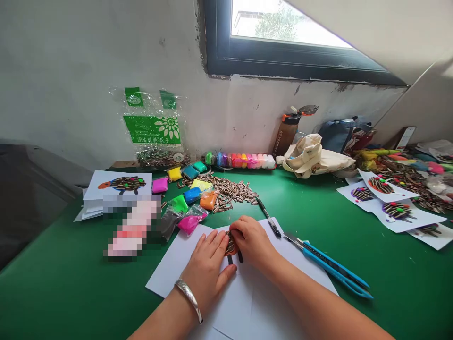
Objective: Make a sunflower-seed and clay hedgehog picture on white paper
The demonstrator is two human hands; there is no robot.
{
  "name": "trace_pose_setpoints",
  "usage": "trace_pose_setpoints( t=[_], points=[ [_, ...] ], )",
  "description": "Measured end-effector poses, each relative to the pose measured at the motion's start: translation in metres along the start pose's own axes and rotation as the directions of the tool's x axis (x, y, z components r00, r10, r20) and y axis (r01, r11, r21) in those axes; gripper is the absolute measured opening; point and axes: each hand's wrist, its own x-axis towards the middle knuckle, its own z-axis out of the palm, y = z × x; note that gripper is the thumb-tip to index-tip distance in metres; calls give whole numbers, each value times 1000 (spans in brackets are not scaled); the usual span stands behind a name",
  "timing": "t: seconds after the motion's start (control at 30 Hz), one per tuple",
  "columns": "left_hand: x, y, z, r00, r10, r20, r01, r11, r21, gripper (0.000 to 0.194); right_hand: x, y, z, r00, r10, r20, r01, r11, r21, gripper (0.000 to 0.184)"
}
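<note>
White paper (247,293) lies in front of me with a small clay figure (230,249) on it. The figure has an orange body, striped sunflower seeds on top and dark legs. My left hand (208,262), a silver bangle at its wrist, rests flat with fingers stretched out, their tips at the figure's left side. On the other side my right hand (253,238) has its fingers pinched together at the figure's upper edge. Whatever is between those fingertips is hidden. Beyond the paper, a heap of sunflower seeds (233,189) is spread on the green table (71,274).
A black pen (269,218) and a blue-handled cutter (332,269) lie right of my hands. Bags of coloured clay (193,194) sit ahead, left. Finished seed pictures lie in a left stack (122,182) and a right group (396,210). A bottle (286,134) and cloth bag (311,156) stand behind.
</note>
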Motion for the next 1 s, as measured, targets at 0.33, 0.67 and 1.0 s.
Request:
trace_pose_setpoints(
  t=[0.33,0.67,1.0],
  points=[
    [6,1,-6,999,15,47,-16,1000,11,51,-2,-1,5,999,-11,-35,9,999,-50,19],
    [1,1,-4,999,27,-40,-28,1000,-13,55,42,8,-10,990,-141,27,143,948,-283,25],
    [3,4,-7,1000,-19,18,21,993,-112,51,69,-3,9,954,-246,174,296,868,-398,14]
  ],
)
